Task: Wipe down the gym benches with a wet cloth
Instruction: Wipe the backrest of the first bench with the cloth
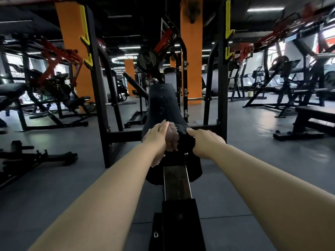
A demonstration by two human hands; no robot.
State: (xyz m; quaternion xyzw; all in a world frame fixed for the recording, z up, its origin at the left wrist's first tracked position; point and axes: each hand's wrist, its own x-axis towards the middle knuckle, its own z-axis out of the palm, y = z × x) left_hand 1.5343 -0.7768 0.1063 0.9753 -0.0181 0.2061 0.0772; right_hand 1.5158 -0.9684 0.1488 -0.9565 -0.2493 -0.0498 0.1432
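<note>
A black padded bench (163,104) runs away from me at the centre of the head view, its pad speckled with pale spots. A crumpled pinkish-brown cloth (171,140) with a jagged edge lies on the near end of the pad. My left hand (157,135) lies flat on the cloth with fingers straight, pressing it against the pad. My right hand (204,140) rests on the pad's right edge beside the cloth, fingers curled over the side. The bench's metal rail (176,182) and black foot block (178,223) extend toward me between my forearms.
A black rack with yellow hooks (220,73) straddles the bench. Orange pillars (191,51) stand behind. Another flat bench (313,122) is on the right, an inclined bench and red machines (54,73) on the left. Black equipment (27,156) lies on the grey floor at left.
</note>
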